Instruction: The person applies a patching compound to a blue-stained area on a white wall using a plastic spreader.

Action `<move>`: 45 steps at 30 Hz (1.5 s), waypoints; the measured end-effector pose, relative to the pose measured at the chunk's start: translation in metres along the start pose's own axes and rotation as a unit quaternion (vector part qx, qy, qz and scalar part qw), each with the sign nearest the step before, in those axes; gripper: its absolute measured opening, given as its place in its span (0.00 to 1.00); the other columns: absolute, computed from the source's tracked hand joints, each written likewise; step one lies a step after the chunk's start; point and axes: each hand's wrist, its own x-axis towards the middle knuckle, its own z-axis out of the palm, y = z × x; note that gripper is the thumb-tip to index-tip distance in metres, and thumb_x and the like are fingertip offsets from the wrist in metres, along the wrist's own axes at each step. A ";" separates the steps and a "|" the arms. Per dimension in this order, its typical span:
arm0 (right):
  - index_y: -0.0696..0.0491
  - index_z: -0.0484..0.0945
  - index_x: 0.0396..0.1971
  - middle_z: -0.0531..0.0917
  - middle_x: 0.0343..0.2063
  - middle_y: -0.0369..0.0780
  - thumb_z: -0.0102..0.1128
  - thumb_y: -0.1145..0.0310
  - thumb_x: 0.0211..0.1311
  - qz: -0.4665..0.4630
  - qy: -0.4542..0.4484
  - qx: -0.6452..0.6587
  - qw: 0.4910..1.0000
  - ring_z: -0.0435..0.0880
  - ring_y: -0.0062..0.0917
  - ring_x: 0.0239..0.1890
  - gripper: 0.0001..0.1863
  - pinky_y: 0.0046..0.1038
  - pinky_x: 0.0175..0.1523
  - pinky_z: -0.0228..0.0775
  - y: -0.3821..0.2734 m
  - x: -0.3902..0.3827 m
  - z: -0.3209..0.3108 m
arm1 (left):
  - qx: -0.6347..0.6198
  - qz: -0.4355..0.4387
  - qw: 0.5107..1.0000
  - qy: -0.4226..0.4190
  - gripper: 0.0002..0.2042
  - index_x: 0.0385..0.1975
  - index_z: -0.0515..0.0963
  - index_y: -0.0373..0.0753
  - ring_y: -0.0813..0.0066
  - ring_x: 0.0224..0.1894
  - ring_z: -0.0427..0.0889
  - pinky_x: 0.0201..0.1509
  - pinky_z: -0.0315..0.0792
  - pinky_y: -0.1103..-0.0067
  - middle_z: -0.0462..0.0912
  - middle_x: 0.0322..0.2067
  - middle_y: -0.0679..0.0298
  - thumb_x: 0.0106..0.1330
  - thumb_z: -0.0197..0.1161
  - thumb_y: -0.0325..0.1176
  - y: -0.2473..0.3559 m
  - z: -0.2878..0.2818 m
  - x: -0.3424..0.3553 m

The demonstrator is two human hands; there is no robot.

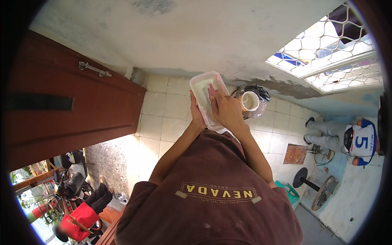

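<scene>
My left hand (197, 113) is wrapped round the left side of a white rectangular plastic tub (197, 78) with a pinkish rim, some of its fingers hidden beneath. A pale, whitish layer covers the inside of the tub. Over its right side reaches my right hand (227, 109), closed with the fingers pressed on a small, flat pinkish-red piece (211, 89) that touches the pale layer. Whether that piece is a scraper or something softer I cannot make out. Just right of my right hand is a white paper-like cup or small pail (249, 101), apart from the tub.
Ahead stands a wall (175, 45) with peeling patches, and a grille window (322, 49) is at upper right. A brown door (73, 102) fills the left. One person (363, 141) is at right, another (81, 222) outside at lower left. Black-lidded things (259, 92) lie behind the cup.
</scene>
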 end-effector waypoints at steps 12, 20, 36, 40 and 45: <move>0.58 0.78 0.36 0.84 0.22 0.52 0.56 0.67 0.67 0.036 -0.001 -0.032 0.999 0.85 0.47 0.23 0.09 0.47 0.29 0.76 0.001 0.004 -0.027 | 0.013 -0.004 1.000 0.021 0.39 0.72 0.63 0.43 0.57 0.66 0.75 0.69 0.72 0.58 0.73 0.66 0.56 0.75 0.34 0.69 0.006 -0.001 -0.005; 0.60 0.77 0.45 0.85 0.26 0.52 0.56 0.66 0.67 -0.002 -0.011 -0.023 1.000 0.86 0.47 0.23 0.14 0.47 0.28 0.78 0.001 0.001 -0.006 | 0.022 -0.004 0.999 0.029 0.37 0.73 0.63 0.45 0.57 0.67 0.74 0.71 0.70 0.59 0.72 0.66 0.57 0.76 0.34 0.68 0.001 0.000 -0.004; 0.58 0.78 0.46 0.83 0.21 0.52 0.55 0.64 0.69 0.018 -0.011 -0.066 0.998 0.84 0.50 0.23 0.14 0.50 0.30 0.75 0.010 0.008 0.000 | 0.055 0.000 0.998 0.028 0.37 0.74 0.61 0.46 0.57 0.69 0.71 0.72 0.69 0.58 0.71 0.68 0.57 0.77 0.33 0.67 -0.002 0.013 -0.003; 0.58 0.77 0.48 0.83 0.20 0.51 0.55 0.64 0.70 0.001 -0.020 -0.056 0.998 0.84 0.49 0.22 0.14 0.49 0.29 0.75 -0.003 0.007 -0.020 | 0.051 0.000 0.998 0.038 0.37 0.74 0.60 0.45 0.56 0.69 0.71 0.72 0.68 0.58 0.71 0.68 0.56 0.77 0.33 0.67 -0.003 0.008 -0.002; 0.58 0.78 0.47 0.83 0.20 0.51 0.55 0.64 0.69 0.034 0.016 -0.080 0.996 0.84 0.49 0.21 0.14 0.49 0.29 0.75 0.010 0.012 -0.015 | 0.032 -0.017 0.999 0.012 0.36 0.74 0.60 0.46 0.56 0.69 0.72 0.72 0.68 0.58 0.71 0.68 0.56 0.77 0.34 0.66 -0.008 0.005 0.000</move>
